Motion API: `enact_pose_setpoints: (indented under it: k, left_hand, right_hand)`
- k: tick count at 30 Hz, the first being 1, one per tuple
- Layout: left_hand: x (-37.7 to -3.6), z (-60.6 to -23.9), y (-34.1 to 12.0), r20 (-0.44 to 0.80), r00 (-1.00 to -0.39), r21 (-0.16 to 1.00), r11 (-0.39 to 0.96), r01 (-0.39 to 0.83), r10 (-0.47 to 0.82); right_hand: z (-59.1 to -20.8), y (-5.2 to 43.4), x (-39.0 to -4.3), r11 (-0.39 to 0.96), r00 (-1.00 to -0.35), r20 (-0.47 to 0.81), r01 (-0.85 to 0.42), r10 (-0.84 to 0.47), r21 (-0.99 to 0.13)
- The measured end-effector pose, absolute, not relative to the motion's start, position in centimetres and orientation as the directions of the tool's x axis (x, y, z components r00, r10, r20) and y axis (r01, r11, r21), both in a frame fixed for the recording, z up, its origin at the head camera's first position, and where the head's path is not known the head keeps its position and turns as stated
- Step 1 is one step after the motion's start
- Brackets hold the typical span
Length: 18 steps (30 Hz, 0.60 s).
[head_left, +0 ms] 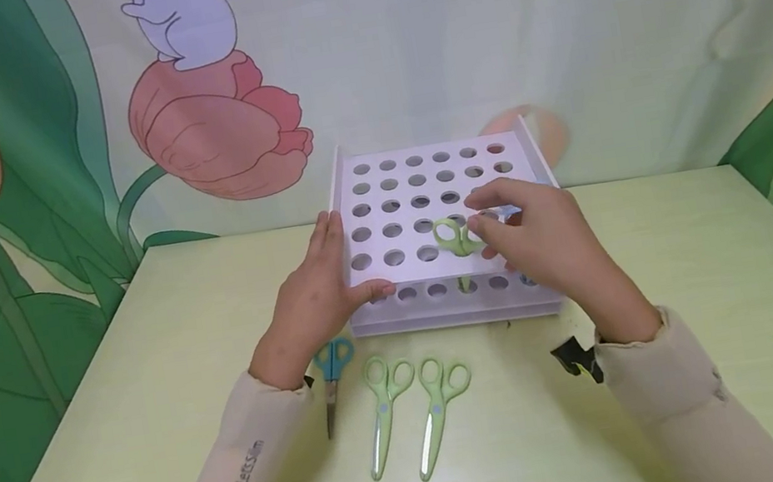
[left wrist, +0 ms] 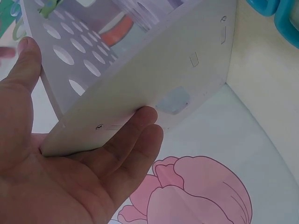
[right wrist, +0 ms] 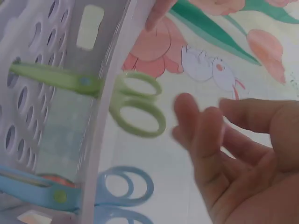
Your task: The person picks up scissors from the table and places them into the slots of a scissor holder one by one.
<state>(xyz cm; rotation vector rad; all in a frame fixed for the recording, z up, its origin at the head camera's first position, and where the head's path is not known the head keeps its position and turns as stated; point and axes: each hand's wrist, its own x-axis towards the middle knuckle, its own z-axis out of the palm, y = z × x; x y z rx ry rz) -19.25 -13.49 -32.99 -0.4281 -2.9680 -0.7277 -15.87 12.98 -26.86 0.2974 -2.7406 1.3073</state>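
Note:
A white two-tier rack [head_left: 409, 242] with rows of round holes stands near the backdrop. My left hand [head_left: 311, 291] grips its front left corner, thumb over the top plate's front edge and fingers against the outer side panel. Green scissors [right wrist: 84, 83] stand in a front hole, handles above the top plate and tip at a lower-tier hole. Light blue scissors [right wrist: 60, 196] stand to their right, mostly hidden by the hand in the head view. My right hand [head_left: 537, 230] hovers by the green handles with loosely bent fingers; the right wrist view shows it apart from them, holding nothing.
On the table in front of the rack lie blue scissors [head_left: 333, 361], green scissors [head_left: 383, 410] and another green pair [head_left: 434, 410], with handles toward the rack. A black piece [head_left: 576, 358] is beside the right cuff. Behind hangs a flower-printed cloth [head_left: 401, 45].

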Motion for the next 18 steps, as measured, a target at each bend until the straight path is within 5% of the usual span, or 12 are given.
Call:
enact_pose_setpoints:
  k: [9, 18]
  left_hand:
    - [-19.4, -32.9, -13.6, 0.109, -0.962, 0.444, 0.853, 0.273, 0.251]
    - [-19.4, -32.9, -13.6, 0.112, -0.962, 0.441, 0.856, 0.272, 0.248]
  right_hand:
    - [-29.7, 12.4, -14.8, 0.373, -0.930, 0.246, -0.338, -0.275, -0.864]
    - [-35.1, 12.2, -15.1, 0.401, -0.902, 0.021, -0.213, -0.432, -0.891]
